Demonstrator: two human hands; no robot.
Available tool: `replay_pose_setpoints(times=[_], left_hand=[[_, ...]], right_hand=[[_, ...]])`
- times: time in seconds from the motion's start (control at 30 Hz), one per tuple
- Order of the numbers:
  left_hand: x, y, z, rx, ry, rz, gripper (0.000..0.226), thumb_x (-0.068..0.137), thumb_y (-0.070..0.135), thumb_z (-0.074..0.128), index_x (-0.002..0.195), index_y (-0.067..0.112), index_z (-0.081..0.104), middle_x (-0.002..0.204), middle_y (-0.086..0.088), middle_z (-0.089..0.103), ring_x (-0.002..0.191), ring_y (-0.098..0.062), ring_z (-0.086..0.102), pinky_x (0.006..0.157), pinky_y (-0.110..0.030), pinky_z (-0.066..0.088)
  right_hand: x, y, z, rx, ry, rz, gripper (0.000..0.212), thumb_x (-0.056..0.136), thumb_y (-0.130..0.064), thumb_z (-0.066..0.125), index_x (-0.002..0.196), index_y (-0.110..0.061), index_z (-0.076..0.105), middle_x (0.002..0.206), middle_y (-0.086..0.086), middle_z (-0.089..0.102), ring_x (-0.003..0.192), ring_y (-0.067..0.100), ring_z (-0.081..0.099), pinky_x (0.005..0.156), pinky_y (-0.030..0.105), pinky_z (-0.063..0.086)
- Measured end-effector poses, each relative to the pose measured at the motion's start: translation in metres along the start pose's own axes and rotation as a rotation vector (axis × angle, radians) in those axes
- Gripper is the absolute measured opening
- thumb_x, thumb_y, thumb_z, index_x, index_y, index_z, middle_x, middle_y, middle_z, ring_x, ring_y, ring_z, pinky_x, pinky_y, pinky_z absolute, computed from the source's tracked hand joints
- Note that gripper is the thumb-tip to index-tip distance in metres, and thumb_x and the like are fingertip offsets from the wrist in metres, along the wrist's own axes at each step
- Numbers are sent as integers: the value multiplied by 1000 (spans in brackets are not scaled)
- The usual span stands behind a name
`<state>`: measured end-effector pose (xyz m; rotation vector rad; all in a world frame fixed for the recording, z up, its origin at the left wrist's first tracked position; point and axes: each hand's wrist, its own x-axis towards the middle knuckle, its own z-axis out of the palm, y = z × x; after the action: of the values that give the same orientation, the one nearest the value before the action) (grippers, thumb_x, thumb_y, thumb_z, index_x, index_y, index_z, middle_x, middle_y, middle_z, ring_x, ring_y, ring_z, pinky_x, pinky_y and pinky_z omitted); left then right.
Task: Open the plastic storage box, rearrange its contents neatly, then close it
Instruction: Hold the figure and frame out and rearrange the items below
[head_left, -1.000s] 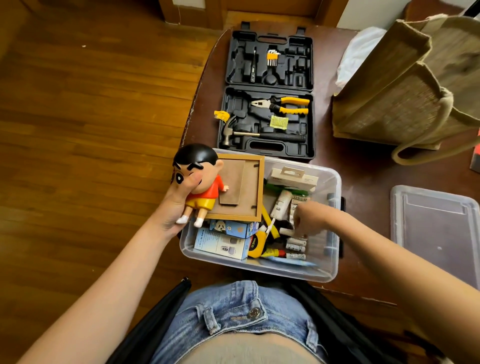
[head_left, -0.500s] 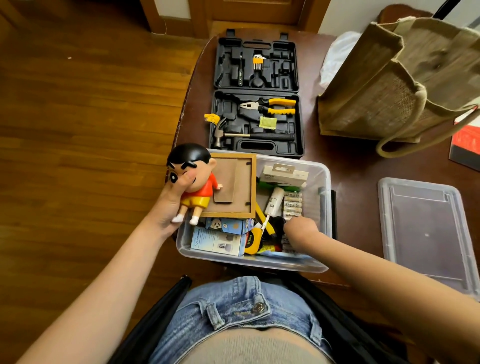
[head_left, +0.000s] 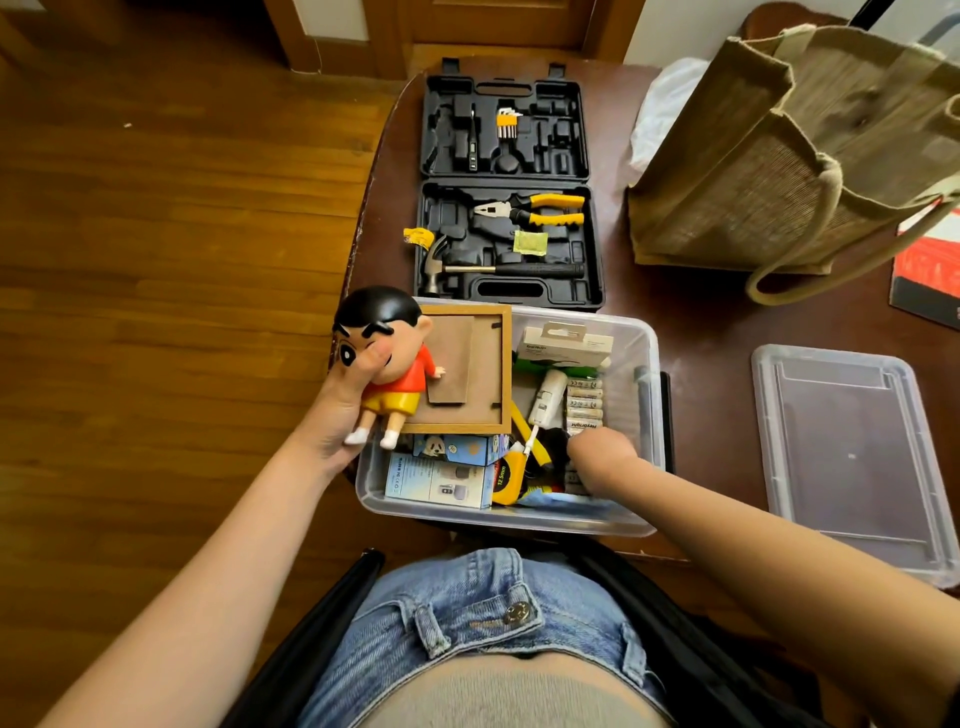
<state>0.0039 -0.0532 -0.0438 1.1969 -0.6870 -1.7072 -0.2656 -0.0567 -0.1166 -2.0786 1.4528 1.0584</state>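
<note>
Left hand (head_left: 347, 410) grips figurine (head_left: 387, 364); right hand (head_left: 597, 457) reaches into box (head_left: 647, 415).

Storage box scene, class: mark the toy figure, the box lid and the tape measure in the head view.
toy figure (head_left: 399, 375), head view, on its red shirt.
box lid (head_left: 852, 457), head view, on its flat middle panel.
tape measure (head_left: 506, 475), head view, on its yellow casing.
</note>
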Motion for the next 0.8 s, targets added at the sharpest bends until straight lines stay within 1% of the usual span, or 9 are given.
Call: replay_pose_setpoints(times=[0.13, 0.2, 0.3, 0.4, 0.47, 0.5, 0.6, 0.7, 0.8], left_hand=[[0, -1, -1, -26, -52, 15, 96, 52, 63, 80, 130, 15, 52, 102, -16, 68, 51, -3, 64, 47, -15, 50], [1, -2, -3, -13, -19, 8, 109, 47, 65, 81, 136, 11, 46, 116, -27, 57, 50, -4, 62, 48, -17, 51], [2, -2, -4, -12, -9, 16, 116, 45, 65, 82, 138, 9, 44, 118, -27, 53, 51, -4, 62, 46, -16, 50], [2, -1, -4, 4, -14, 13, 113, 45, 66, 81, 138, 12, 45, 131, -33, 47, 59, -7, 64, 52, -18, 52], [1, 0, -3, 10, -10, 12, 114, 44, 66, 81, 138, 12, 45, 132, -34, 45, 55, -4, 63, 51, -18, 52], [1, 1, -2, 8, -8, 9, 116, 43, 66, 82, 138, 11, 45, 132, -35, 45, 53, -4, 62, 50, -18, 52], [-2, 3, 1, -15, -32, 5, 118, 44, 65, 83, 140, 10, 42, 126, -35, 48, 51, -4, 63, 48, -17, 51], [-4, 4, 3, -35, -46, 3, 116, 47, 61, 84, 140, 8, 39, 117, -28, 53, 49, -4, 64, 42, -15, 49], [-3, 3, 2, -11, 0, -1, 110, 44, 62, 84, 134, 12, 47, 108, -15, 62, 61, -6, 68, 49, -18, 53]], right_hand=[[-2, 0, 3, 61, -34, -6, 26, 89, 4, 46, 110, -5, 60, 111, 12, 62, 101, 28, 60, 71, 30, 48], [-3, -2, 5, 66, -37, 1, 27, 89, 3, 47, 111, -5, 60, 111, 11, 62, 102, 27, 60, 72, 30, 48], [-5, -6, 6, 83, -46, 6, 26, 89, 2, 48, 110, -6, 60, 109, 11, 62, 102, 28, 59, 73, 31, 48], [-4, -2, 0, 83, -119, -47, 21, 91, -3, 47, 107, -3, 61, 85, 6, 56, 88, 25, 59, 67, 29, 46], [-3, -1, -6, 107, -216, -90, 27, 97, -22, 46, 103, -2, 62, 73, 2, 49, 75, 20, 52, 61, 26, 41], [-3, -1, -10, 137, -289, -102, 39, 99, -36, 41, 102, -3, 62, 78, 3, 53, 77, 20, 52, 65, 27, 42], [-3, 2, -14, 248, -485, -130, 73, 92, -64, 31, 123, -3, 57, 119, 11, 59, 102, 28, 59, 89, 36, 47], [-1, 6, -15, 382, -580, -102, 88, 81, -74, 41, 134, -4, 47, 136, 12, 51, 113, 29, 55, 92, 36, 47], [2, 5, -19, 487, -638, -79, 87, 76, -72, 53, 135, -7, 47, 139, 12, 48, 119, 32, 52, 94, 39, 50]])
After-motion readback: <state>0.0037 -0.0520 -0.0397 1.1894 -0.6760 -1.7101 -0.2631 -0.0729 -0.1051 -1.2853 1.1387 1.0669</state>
